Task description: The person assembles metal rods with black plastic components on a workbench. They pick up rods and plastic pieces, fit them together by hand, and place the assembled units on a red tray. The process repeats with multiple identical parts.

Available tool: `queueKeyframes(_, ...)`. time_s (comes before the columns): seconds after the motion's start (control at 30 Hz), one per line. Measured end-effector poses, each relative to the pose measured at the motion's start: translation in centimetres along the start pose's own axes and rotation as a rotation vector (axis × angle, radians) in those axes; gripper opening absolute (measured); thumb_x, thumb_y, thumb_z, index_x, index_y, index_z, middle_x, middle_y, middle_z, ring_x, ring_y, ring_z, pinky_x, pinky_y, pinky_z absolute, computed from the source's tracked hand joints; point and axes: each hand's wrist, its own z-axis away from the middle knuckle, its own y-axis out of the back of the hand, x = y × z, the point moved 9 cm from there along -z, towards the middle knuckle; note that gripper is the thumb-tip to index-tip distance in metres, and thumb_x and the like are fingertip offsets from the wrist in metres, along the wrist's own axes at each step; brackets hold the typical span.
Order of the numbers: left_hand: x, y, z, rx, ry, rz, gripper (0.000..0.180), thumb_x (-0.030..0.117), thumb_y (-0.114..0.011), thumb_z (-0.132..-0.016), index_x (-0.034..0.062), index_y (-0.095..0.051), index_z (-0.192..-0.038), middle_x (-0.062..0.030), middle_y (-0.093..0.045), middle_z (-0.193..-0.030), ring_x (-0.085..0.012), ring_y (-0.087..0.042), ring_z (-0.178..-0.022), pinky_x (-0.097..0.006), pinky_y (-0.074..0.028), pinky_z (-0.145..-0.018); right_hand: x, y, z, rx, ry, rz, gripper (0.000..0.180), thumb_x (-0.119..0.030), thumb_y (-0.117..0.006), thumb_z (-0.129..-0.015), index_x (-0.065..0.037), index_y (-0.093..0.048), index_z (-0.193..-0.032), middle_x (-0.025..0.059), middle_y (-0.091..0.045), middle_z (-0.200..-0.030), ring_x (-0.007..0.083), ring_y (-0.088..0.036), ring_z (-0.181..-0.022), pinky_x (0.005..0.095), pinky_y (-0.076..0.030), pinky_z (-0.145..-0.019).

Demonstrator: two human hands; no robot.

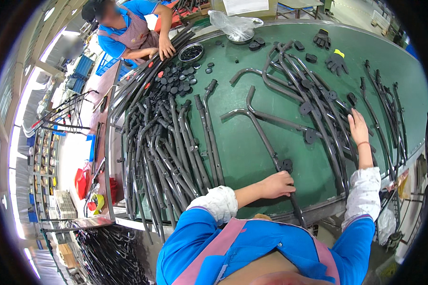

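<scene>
My left hand (277, 185) is closed around the lower part of a bent dark metal tube (260, 133), just below a black round fitting (287, 165) on it. The tube's bent end points left across the green table. My right hand (359, 127) has its fingers stretched out at the right edge of a bundle of similar bent tubes (314, 110), close below a small black fitting (351, 99). Whether the fingertips touch a tube is hard to tell. Another bent tube (276, 118) with a round black fitting lies between the held tube and the bundle.
A large heap of dark tubes (164, 156) covers the table's left side. Beyond it are loose black discs (176, 80) and a metal bowl (191, 52), where a co-worker (133, 40) handles long tubes. Gloves (336, 62) and more tubes (385, 107) lie right.
</scene>
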Motion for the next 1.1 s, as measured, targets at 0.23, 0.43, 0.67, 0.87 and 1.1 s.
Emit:
queueKeyframes(0.23, 0.2, 0.0, 0.4, 0.019, 0.017, 0.051, 0.032, 0.024, -0.071, -0.079, 0.0093, -0.062, -0.106, -0.0101, -0.054, -0.099, -0.032, -0.052, -0.102, -0.043, -0.04, -0.097, 6.5, -6.7, -2.5, -0.213, -0.278, 0.269, 0.06, -0.058, -0.045, -0.093, -0.018, -0.051, -0.137, 0.0128, -0.053, -0.134, 0.0356, -0.056, -0.115, 0.0498, -0.042, -0.099)
queueKeyframes(0.43, 0.0, 0.0, -0.1, 0.016, 0.023, 0.049, 0.029, 0.024, -0.07, -0.08, 0.009, -0.062, -0.104, -0.0104, -0.054, -0.098, -0.0326, -0.052, -0.102, -0.044, -0.041, -0.095, 4.3, -4.8, -1.0, -0.215, -0.273, 0.182, 0.058, -0.058, -0.054, -0.089, -0.016, -0.06, -0.128, 0.0146, -0.054, -0.126, 0.041, -0.058, -0.106, 0.0466, -0.048, -0.091)
queueKeyframes(0.67, -0.4, 0.3, -1.1, 0.004, 0.018, 0.086, 0.03, 0.022, -0.073, -0.077, 0.0083, -0.064, -0.102, -0.0101, -0.058, -0.095, -0.0316, -0.057, -0.09, -0.044, -0.046, -0.084, 1.2, -4.1, 1.3, -0.309, -0.329, 0.092, 0.068, -0.069, -0.049, -0.085, -0.016, -0.066, -0.123, 0.0195, -0.039, -0.149, 0.0353, -0.052, -0.125, 0.0422, -0.044, -0.103)
queueKeyframes(0.87, -0.3, 0.2, -1.5, 0.026, 0.028, 0.005, 0.035, 0.025, -0.075, -0.077, 0.0101, -0.064, -0.106, -0.0087, -0.056, -0.097, -0.0297, -0.055, -0.094, -0.041, -0.044, -0.09, 0.6, -3.8, 3.3, -0.311, -0.323, 0.04, 0.06, -0.063, -0.051, -0.087, -0.019, -0.063, -0.125, 0.0201, -0.056, -0.125, 0.0394, -0.061, -0.107, 0.0457, -0.05, -0.091)
queueKeyframes(1.1, 0.2, -0.1, -1.8, -0.031, 0.04, -0.058, 0.035, 0.025, -0.076, -0.075, 0.0121, -0.063, -0.106, -0.0077, -0.057, -0.098, -0.0292, -0.055, -0.097, -0.041, -0.044, -0.093, 9.5, -3.7, 4.6, -0.241, -0.6, 0.173, 0.071, -0.068, -0.039, -0.091, -0.008, -0.064, -0.12, 0.0205, -0.058, -0.123, 0.0421, -0.055, -0.112, 0.0468, -0.046, -0.096)
